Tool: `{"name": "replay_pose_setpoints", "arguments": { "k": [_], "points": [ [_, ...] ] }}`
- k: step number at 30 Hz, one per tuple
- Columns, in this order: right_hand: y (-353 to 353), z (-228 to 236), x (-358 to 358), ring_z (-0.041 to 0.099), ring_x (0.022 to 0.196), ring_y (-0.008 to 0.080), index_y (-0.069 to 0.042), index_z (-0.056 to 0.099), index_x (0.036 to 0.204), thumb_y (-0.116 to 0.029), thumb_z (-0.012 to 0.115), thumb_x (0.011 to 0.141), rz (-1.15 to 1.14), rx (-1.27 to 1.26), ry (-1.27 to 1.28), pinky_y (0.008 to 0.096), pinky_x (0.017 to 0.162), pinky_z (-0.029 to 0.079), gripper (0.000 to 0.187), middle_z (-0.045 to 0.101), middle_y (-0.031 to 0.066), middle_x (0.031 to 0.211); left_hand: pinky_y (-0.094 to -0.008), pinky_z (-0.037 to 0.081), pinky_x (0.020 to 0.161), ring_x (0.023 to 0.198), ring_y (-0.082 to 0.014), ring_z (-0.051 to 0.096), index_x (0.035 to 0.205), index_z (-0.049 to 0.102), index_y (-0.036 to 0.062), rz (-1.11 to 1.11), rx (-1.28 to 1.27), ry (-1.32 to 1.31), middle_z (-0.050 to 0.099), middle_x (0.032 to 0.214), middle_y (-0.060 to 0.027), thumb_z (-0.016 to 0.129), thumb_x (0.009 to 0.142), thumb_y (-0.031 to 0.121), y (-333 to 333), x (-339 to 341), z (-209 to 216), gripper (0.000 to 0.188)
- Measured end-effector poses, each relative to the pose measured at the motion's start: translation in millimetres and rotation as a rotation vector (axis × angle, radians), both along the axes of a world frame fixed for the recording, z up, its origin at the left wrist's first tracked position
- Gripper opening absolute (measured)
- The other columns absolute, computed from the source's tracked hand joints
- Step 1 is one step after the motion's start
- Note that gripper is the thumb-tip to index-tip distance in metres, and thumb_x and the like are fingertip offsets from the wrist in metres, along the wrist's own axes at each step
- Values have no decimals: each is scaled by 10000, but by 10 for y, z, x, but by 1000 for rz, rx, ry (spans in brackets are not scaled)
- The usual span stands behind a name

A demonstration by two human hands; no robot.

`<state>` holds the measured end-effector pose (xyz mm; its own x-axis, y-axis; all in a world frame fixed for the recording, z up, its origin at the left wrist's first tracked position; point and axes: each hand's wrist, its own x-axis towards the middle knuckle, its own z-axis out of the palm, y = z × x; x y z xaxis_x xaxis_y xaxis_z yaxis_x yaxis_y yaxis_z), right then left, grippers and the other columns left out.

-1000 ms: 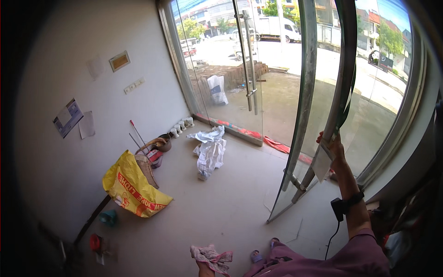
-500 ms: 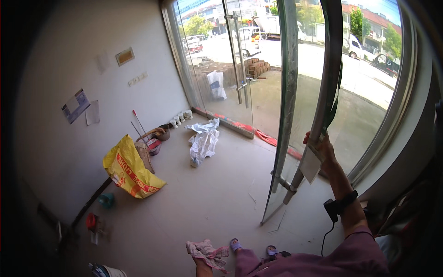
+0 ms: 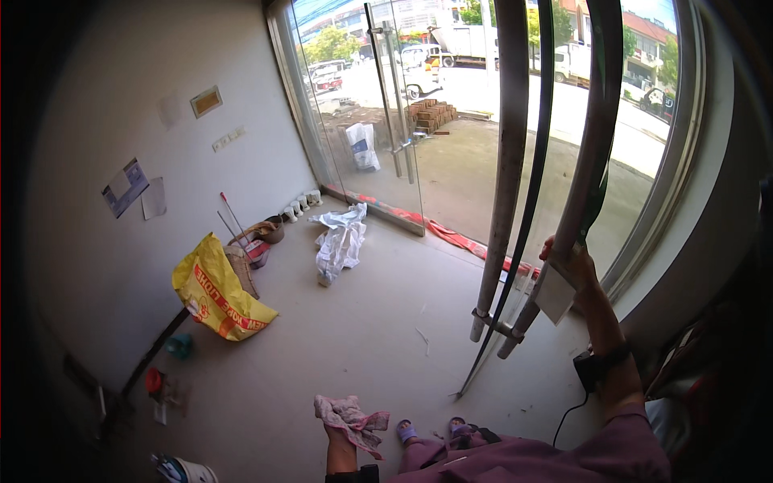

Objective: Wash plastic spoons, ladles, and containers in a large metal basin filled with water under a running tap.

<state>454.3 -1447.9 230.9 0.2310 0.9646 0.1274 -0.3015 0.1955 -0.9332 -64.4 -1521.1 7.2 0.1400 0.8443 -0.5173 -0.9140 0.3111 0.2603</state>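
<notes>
My right hand [image 3: 573, 266] is closed around the long metal pull handle [image 3: 573, 209] of a glass door [image 3: 515, 266], which I see almost edge-on. A twin handle bar [image 3: 503, 185] runs along the other side of the glass. Against my right hand hangs a white card [image 3: 554, 295]; whether it is gripped or fixed to the handle I cannot tell. At the bottom of the view my left hand [image 3: 340, 447] holds a crumpled pink patterned cloth [image 3: 353, 420], which covers most of the fingers.
A yellow sack [image 3: 216, 290] stands on the floor at left, beside a dustpan [image 3: 258, 256]. Crumpled white sheeting [image 3: 341, 245] lies near the other glass panel [image 3: 378, 105]. Red fabric [image 3: 455, 240] stretches along the threshold. Outside are stacked bricks [image 3: 432, 117] and parked vehicles.
The glass door has swung, so it now shows almost edge-on with its two handle bars apart. My right hand has moved with the handle. The view has shifted slightly to the right.
</notes>
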Motion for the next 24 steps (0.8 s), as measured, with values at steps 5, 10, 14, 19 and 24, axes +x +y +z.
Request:
{"name": "replay_pose_setpoints", "arguments": {
  "k": [5,10,14,19,24],
  "points": [
    [196,-61,-145,614,855,166,-78,584,1085,-546,326,982,95,20,-76,328,718,516,544,629,73,902,-236,210,366,403,-86,194,623,234,213,-6,171,87,234,533,78,462,872,579,-141,59,252,498],
    [419,-358,-524,617,902,192,-24,539,1175,-341,493,966,54,212,-174,314,820,493,382,631,78,966,-297,420,484,513,-127,405,778,440,156,106,400,-175,408,656,38,468,916,589,-782,-536,380,455],
    [602,-884,579,578,1089,240,-8,455,1323,-304,488,981,-15,296,-348,377,969,455,454,586,114,1177,-451,543,678,736,-263,597,1179,522,160,375,260,-52,602,938,-52,412,902,664,-1363,-1227,539,585],
    [217,-1497,-548,586,1005,250,-29,529,1077,-298,424,978,-420,256,-583,363,876,484,305,590,111,1070,-351,504,755,825,-210,581,1203,501,98,575,1005,169,574,973,-25,514,936,515,-2535,-2730,407,496],
    [-609,-4128,-1567,585,848,218,-62,528,942,-252,407,951,-47,-1088,-146,339,773,487,225,586,72,886,-319,483,815,899,-175,550,1292,429,92,900,575,317,541,1050,-9,560,928,457,-3816,-3804,-113,532]
  ]
}}
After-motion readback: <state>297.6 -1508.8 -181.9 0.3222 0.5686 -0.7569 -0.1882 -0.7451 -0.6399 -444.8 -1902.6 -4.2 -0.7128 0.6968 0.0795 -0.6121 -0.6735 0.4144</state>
